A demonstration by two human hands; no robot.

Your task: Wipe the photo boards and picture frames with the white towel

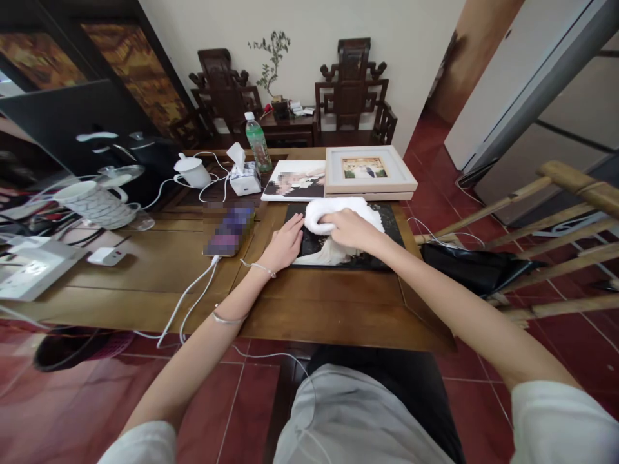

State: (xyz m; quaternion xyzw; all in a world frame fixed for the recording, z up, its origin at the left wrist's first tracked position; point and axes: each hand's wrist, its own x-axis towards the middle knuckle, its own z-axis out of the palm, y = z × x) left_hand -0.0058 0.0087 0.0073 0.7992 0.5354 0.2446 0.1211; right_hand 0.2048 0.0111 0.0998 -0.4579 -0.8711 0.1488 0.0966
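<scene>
A dark photo panel [394, 225] with a pale dress in its picture lies flat on the wooden table in front of me. My right hand [355, 231] grips a white fluffy cloth [345, 207] and presses it onto the panel, covering its upper middle. Parts of those fingers are hidden in the folds. At the panel's left edge rests my left hand [285, 243], fingers stretched out flat and holding nothing. Behind the panel are a second photo print [294, 180] and a white-framed picture [406, 173] stacked on another frame.
A plugged-in phone [229, 232] lies left of my left hand, its white cable crossing the table edge. Farther left are a tissue box [245, 180], a green bottle [257, 143], a lidded white cup [192, 171], a patterned mug [94, 205] and a power strip [36, 267]. A bamboo chair [580, 187] stands right.
</scene>
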